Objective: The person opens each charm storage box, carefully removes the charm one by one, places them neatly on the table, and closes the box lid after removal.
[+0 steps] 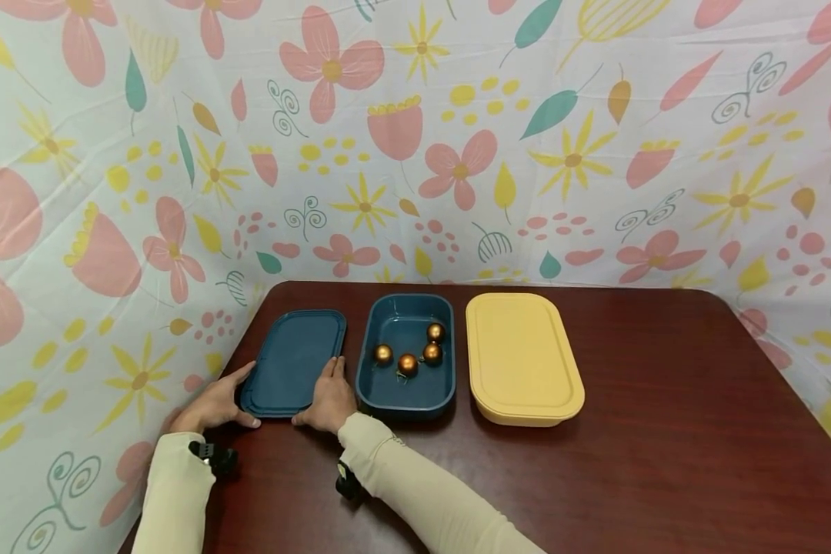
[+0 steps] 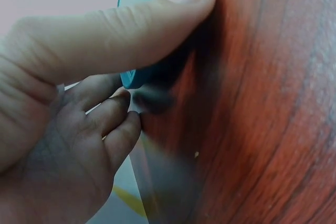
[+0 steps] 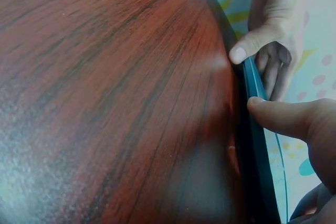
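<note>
A dark blue rectangular lid (image 1: 292, 362) lies at the table's left, in the head view. My left hand (image 1: 215, 404) grips its near left corner, with the thumb at the near edge and the fingers along the left side. On the near right corner my right hand (image 1: 331, 402) holds it, fingers along the right side and thumb at the near edge. Both thumbs show against the lid's edge (image 3: 257, 153) in the right wrist view. Right of that hand stands an open blue container (image 1: 388, 392) with several gold ornament balls (image 1: 407, 364) inside.
A yellow container with its yellow lid (image 1: 522, 354) on stands right of the blue one. The dark red-brown wooden table (image 1: 665, 400) extends to the right. A flower-patterned cloth (image 1: 415, 154) hangs behind the table and along its left side.
</note>
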Demonstrator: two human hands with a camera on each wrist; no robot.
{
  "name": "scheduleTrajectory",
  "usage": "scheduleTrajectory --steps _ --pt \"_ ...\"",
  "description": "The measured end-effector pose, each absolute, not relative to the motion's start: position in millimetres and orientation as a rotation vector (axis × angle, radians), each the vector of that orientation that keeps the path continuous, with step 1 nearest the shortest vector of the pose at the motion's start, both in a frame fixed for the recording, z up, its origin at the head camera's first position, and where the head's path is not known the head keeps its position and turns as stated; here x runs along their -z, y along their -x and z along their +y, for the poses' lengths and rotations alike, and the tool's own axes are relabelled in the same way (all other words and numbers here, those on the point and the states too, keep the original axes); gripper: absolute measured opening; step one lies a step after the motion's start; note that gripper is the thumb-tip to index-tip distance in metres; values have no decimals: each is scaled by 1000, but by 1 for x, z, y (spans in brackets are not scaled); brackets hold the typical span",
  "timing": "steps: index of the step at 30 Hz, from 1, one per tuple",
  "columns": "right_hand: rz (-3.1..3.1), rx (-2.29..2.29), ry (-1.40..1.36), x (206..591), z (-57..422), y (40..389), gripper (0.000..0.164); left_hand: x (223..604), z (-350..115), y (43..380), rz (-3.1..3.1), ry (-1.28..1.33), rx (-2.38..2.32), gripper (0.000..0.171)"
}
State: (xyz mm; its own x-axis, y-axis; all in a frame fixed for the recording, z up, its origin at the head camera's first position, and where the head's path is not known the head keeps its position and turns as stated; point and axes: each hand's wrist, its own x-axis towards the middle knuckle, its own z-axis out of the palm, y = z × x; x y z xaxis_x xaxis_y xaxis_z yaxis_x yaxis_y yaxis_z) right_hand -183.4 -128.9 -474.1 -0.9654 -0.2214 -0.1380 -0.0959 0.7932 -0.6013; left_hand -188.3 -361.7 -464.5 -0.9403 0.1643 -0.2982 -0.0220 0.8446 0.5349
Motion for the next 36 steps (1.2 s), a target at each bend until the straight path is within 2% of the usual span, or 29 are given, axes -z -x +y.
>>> scheduleTrajectory --steps 16,25,36 --pt "2792 907 245 474 -126 183 124 462 -361 185 2697 -102 -795 128" --pt "2782 959 298 465 -125 181 124 456 -362 182 2630 -249 -1132 120" --pt "2675 1088 429 439 -116 174 111 440 -353 182 2549 -370 -1459 108"
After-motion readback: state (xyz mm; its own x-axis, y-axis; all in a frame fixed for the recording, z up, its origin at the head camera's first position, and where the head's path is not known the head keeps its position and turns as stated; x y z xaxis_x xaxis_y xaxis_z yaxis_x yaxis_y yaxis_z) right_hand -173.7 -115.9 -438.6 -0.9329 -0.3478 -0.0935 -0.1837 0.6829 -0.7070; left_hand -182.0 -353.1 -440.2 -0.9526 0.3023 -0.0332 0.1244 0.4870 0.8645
